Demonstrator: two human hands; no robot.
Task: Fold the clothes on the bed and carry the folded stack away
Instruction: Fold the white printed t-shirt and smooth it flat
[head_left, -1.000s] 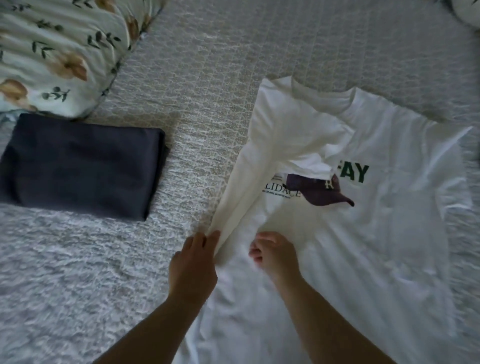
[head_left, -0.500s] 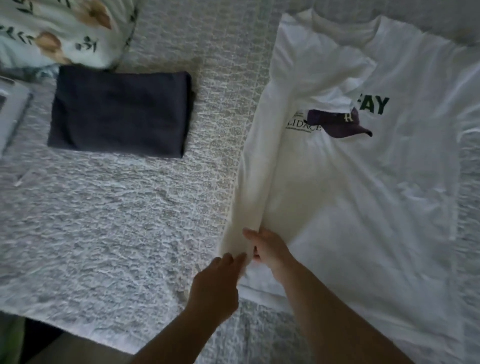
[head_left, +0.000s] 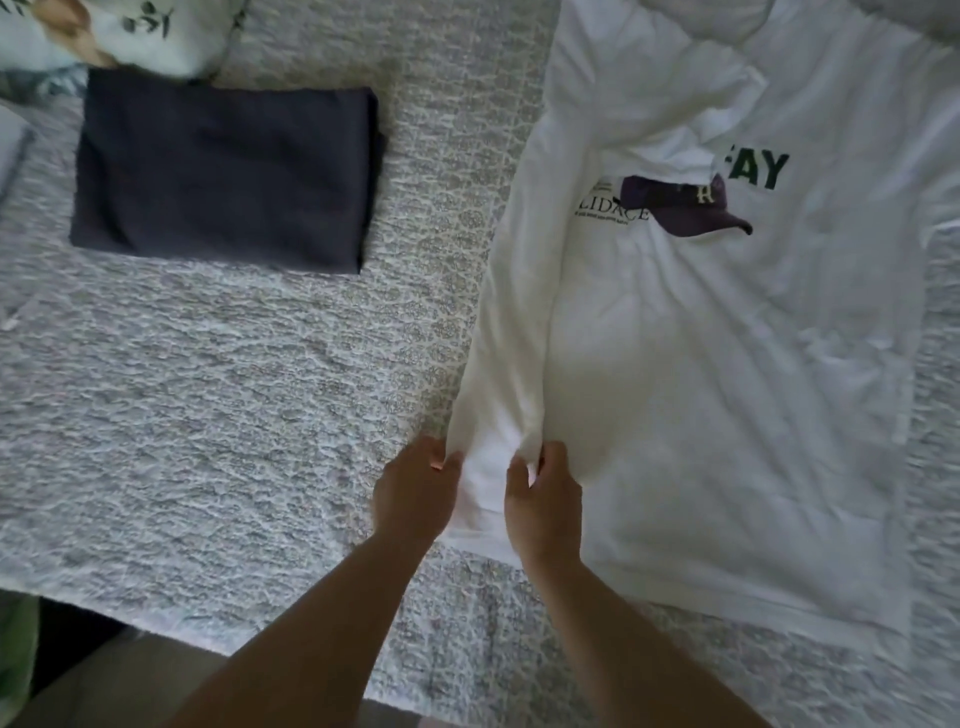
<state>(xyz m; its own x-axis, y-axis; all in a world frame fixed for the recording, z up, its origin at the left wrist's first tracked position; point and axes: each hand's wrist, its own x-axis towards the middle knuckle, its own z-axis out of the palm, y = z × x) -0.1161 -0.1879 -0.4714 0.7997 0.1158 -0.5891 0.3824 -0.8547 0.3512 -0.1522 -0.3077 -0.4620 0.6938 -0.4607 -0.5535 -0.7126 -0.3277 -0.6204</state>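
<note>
left hand (head_left: 415, 493) + right hand (head_left: 543, 504): pinching folded edge of white printed cotton T-shirt (head_left: 727, 364) | print partly hidden by folded sleeve | collar cut off at top

Slid down the folded left edge of the white T-shirt (head_left: 727, 389), from about level with its chest print 1 second ago to just above the bottom hem now. Left hand (head_left: 415, 493) and right hand (head_left: 543, 506) now side by side with a raised ridge of cloth pinched between them, no longer lying flat. View tipped down and left: near edge of the bed (head_left: 208, 389) now showing, floral pillow (head_left: 130, 31) mostly cut off.
</note>
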